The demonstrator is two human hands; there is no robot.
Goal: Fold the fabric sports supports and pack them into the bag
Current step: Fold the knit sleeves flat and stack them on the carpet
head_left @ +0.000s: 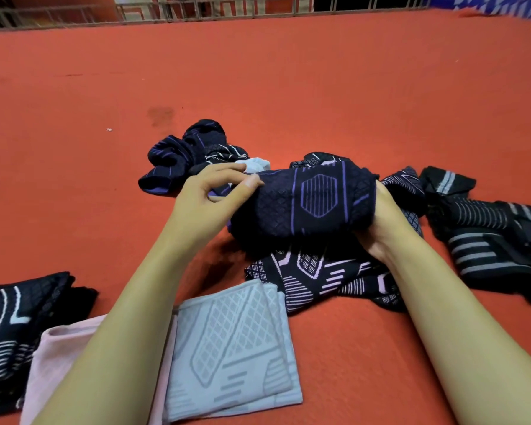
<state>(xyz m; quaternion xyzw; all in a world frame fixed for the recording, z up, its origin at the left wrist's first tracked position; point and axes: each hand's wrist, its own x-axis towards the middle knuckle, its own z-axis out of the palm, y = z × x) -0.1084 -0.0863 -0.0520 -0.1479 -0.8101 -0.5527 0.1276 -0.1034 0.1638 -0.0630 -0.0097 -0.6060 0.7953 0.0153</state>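
A navy support with purple lines and a hexagon pattern [307, 200] is held up above the red floor between both hands. My left hand [215, 191] pinches its left end with thumb and fingers. My right hand [387, 216] grips its right end from behind, fingers mostly hidden by the fabric. A folded light grey support [233, 348] lies near me, partly over a pale pink one [56, 360]. A dark support with pink lines [322, 277] lies flat under the held one. No bag is in view.
A crumpled navy support [181, 154] with a white piece [256, 164] lies behind my left hand. Black supports with grey stripes [485, 231] sit at the right, a dark stack [16, 326] at the left. Red floor [258, 81] stretches to a railing [196, 10].
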